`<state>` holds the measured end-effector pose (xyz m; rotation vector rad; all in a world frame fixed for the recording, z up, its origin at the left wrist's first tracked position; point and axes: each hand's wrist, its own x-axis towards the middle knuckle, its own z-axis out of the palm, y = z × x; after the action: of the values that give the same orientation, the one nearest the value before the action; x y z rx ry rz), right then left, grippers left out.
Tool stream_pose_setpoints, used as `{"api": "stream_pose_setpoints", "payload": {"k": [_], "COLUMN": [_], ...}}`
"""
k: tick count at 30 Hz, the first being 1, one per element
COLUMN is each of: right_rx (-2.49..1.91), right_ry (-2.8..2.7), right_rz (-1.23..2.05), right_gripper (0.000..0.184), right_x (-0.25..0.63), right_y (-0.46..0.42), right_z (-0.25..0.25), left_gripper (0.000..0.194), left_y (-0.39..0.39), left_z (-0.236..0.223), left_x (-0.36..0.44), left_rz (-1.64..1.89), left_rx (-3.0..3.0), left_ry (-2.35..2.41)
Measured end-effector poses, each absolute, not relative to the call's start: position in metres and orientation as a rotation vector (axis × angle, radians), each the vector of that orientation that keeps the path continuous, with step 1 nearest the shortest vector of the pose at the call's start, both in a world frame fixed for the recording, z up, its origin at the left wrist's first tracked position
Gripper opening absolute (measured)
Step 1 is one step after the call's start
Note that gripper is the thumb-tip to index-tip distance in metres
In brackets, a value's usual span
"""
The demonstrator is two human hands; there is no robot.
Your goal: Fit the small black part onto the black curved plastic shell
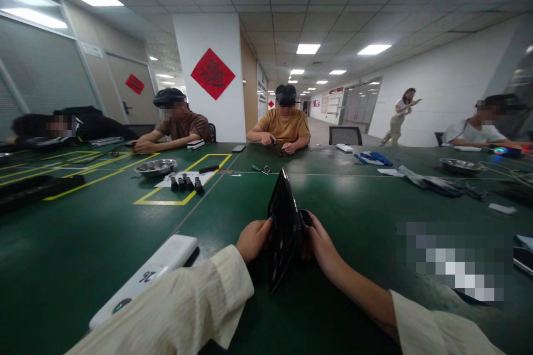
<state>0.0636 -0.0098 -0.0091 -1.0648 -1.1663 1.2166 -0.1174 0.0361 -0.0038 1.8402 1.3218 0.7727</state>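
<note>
Largest first, the green table spans the view, with a person seated across it whose hands are busy with a small dark thing. The work in hand is the black panel, held up near the table's near side, tilted and seen nearly edge-on between the two hands. The left hand has its fingers closed on the panel's left side, thumb against its face; the right hand has its fingers clamped about a black ribbed part at the panel's right side. Whether that part is fixed to the panel or only pressed against it cannot be told, so the work looks underway rather than finished: both pieces are together in the grip, neither has been set down, and how much is left does not show. Beside the left forearm lies a white device marked 26. Farther off, to the left, are a metal bowl and, next to it, a group of short black cylinders standing apart from the panel; nothing shows whether they belong with it. Smaller again, a tool lies beyond the panel, out of the hands. A blue-green speck by the left thumb is too small to identify.
</note>
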Motion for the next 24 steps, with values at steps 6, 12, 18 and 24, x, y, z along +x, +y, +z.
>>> {"api": "stream_pose_setpoints", "payload": {"k": [6,12,18,24], "right_rx": [-1.052,-1.044,-1.044,-1.040], "right_ry": [-1.163,-1.162,-1.163,-1.172], "right_rz": [1.231,1.229,1.216,1.234], "right_gripper": [0.066,0.064,0.063,0.059], "right_x": [0.0652,0.0653,0.0640,0.0655], "right_y": [-0.0075,-0.0085,-0.0090,-0.0068], "right_z": [-0.0137,-0.0126,-0.0113,-0.0154], "left_gripper": [0.059,0.061,0.064,0.065], "left_y": [0.0348,0.0379,0.0362,0.0344], "left_z": [-0.0026,-0.0065,-0.0046,-0.0024], "left_x": [-0.1170,-0.1180,-0.1169,-0.1163], "left_rz": [0.767,0.764,0.767,0.754], "left_rx": [1.822,1.833,1.832,1.851], "left_ry": [1.307,1.313,1.318,1.321]}}
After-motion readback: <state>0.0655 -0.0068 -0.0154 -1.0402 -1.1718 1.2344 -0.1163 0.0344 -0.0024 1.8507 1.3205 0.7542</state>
